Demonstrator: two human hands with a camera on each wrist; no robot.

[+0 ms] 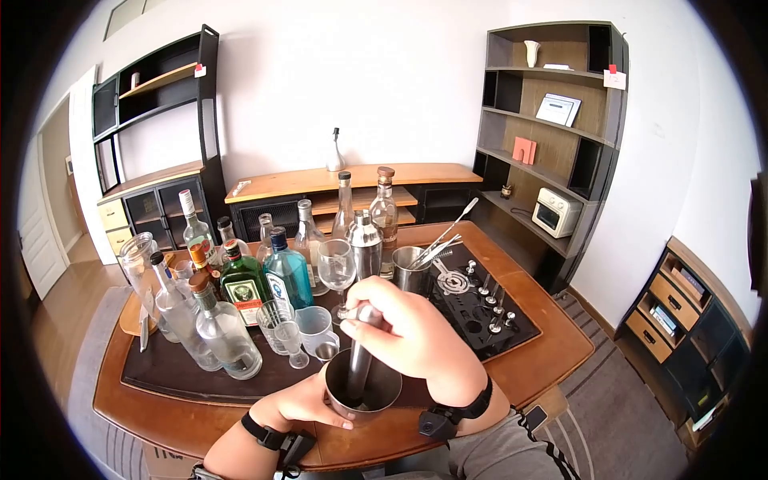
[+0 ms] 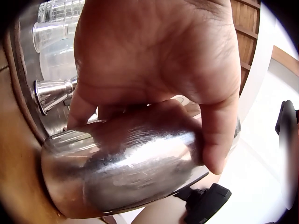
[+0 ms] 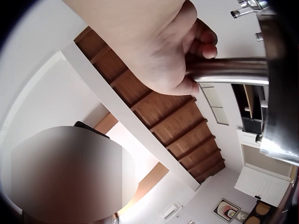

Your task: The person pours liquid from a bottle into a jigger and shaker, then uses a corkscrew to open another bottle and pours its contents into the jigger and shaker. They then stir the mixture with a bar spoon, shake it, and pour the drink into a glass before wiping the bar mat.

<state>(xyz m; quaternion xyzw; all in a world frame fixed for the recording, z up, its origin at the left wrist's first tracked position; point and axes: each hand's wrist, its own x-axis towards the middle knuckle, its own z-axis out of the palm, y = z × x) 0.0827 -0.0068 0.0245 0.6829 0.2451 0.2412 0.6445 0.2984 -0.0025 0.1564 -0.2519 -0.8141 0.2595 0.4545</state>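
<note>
A metal shaker tin (image 1: pixel 362 413) stands upright near the front edge of the table. My left hand (image 1: pixel 306 402) holds it from the left side, and the left wrist view shows thumb and fingers spread around its shiny wall (image 2: pixel 135 163). Over the tin, my right hand (image 1: pixel 410 328) grips the top of a steel muddler (image 1: pixel 362 358). The muddler's lower end is down inside the tin. In the right wrist view its shaft (image 3: pixel 233 71) runs from the curled fingers into the opening. Just beyond the left hand is a small metal jigger (image 1: pixel 326 350).
Left of the tin are glass cups, a clear plastic cup (image 1: pixel 317 328) and several bottles, including a green one (image 1: pixel 242 282) and a blue one (image 1: pixel 288 272). Behind are a wine glass (image 1: pixel 337 262) and a shaker (image 1: pixel 366 244). Bar tools stand in a metal cup (image 1: pixel 411 276), beside a black tray (image 1: pixel 472 320).
</note>
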